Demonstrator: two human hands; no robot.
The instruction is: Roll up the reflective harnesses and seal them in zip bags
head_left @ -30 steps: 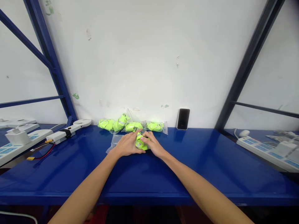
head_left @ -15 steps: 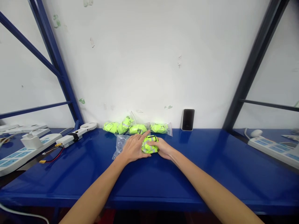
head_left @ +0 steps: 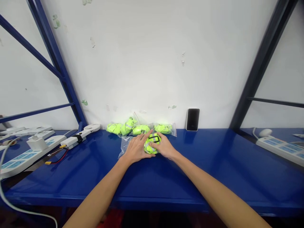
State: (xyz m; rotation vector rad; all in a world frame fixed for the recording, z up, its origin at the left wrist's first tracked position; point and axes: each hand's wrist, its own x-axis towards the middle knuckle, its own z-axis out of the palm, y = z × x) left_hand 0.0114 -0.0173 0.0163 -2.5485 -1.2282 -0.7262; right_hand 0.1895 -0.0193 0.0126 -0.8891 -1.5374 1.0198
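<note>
A neon-yellow reflective vest [head_left: 155,138], bundled small with grey stripes and a black strip on top, rests on the blue table between my hands. Cupped round its left side is my left hand [head_left: 137,148], fingers over the far edge and thumb along the near one. My right hand [head_left: 165,146] grips the right side, its thumb pressed on the front. A clear plastic bag [head_left: 123,145] lies flat beside my left hand, partly hidden by it. Behind stand several similar yellow bundles in clear bags, among them a bagged vest [head_left: 163,128] just past my right hand.
The blue table [head_left: 204,171] meets a white wall. A black-fronted device [head_left: 193,119] leans there to the right. On the left lie a small white fan [head_left: 92,127], a power strip [head_left: 26,158] and loose cables; another power strip [head_left: 282,147] sits at the right.
The vest bundle has turned and tilted slightly in my hands, so more of its black strip shows on top. My right-hand fingers have shifted toward its far side. The view has moved a little.
</note>
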